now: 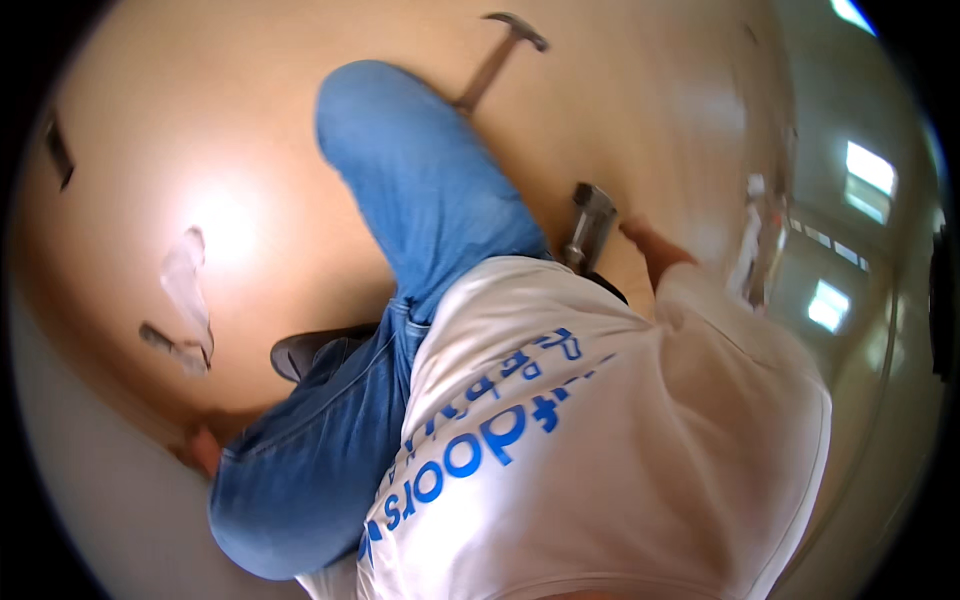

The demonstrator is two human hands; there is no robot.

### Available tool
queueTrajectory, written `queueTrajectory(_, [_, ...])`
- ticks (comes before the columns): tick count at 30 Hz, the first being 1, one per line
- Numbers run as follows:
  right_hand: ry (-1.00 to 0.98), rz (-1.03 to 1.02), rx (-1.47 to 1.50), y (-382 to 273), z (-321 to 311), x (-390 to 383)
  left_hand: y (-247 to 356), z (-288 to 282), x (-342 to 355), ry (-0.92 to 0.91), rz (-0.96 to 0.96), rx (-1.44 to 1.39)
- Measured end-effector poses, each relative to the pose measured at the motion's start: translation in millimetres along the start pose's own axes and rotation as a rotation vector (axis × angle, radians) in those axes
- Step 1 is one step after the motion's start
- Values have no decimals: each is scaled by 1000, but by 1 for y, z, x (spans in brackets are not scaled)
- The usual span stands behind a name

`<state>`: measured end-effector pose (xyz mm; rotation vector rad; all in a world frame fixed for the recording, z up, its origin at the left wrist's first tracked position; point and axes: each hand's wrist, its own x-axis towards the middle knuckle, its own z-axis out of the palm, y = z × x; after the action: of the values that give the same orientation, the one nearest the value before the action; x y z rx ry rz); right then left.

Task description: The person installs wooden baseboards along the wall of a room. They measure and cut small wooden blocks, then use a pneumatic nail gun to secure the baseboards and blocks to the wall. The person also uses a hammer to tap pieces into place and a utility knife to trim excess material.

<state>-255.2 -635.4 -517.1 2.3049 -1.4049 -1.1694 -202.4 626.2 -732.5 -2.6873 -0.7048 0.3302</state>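
My right arm comes out of a white sleeve, and my right hand point(645, 240) is foreshortened and smeared, its fingers not readable. Close beside it, by my hip, lies a grey metallic tool point(590, 225) with a dark end, its kind unclear. Only a blurred bit of my left hand point(204, 450) shows past my left knee; its fingers are mostly hidden. Nearest to it lies a dark-handled object point(165, 340), next to a crumpled whitish piece point(184, 280). A claw hammer point(492, 68) lies beyond my raised knee, part of its handle hidden by the leg.
My bent legs in blue jeans point(430, 180) cover the middle of the tan floor point(250, 100). A dark flat object point(60, 155) lies at the far left. Blurred pale items point(752, 240) stand along the right side, before a greyish area with bright light patches.
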Motion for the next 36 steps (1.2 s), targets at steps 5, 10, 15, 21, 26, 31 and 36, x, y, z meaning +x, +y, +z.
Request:
queueTrajectory(5, [-364, -139, 552, -263, 88, -80, -67, -104, 9, -136, -69, 149])
queueTrajectory(10, [-487, -163, 840, -262, 57, -99, -75, -127, 53, -344, -91, 133])
queueTrajectory(15, [-541, -146, 1092, -295, -103, -33, -27, -138, 17, -268, -474, -326])
queueTrajectory(21, [870, -1189, -89, -478, -318, -132, -15, -141, 1, -211, -549, -414])
queueTrajectory(26, [920, -1632, -654, -663, -337, -481, -28, -132, -7, -6, -576, -500])
queueTrajectory(31, [1303, -2557, -993, -784, -238, -724, -29, -152, -5, -156, -535, -436])
queueTrajectory(36, [1102, -2900, -1127, -849, -69, -863, -29, -143, -5, -77, -547, -490])
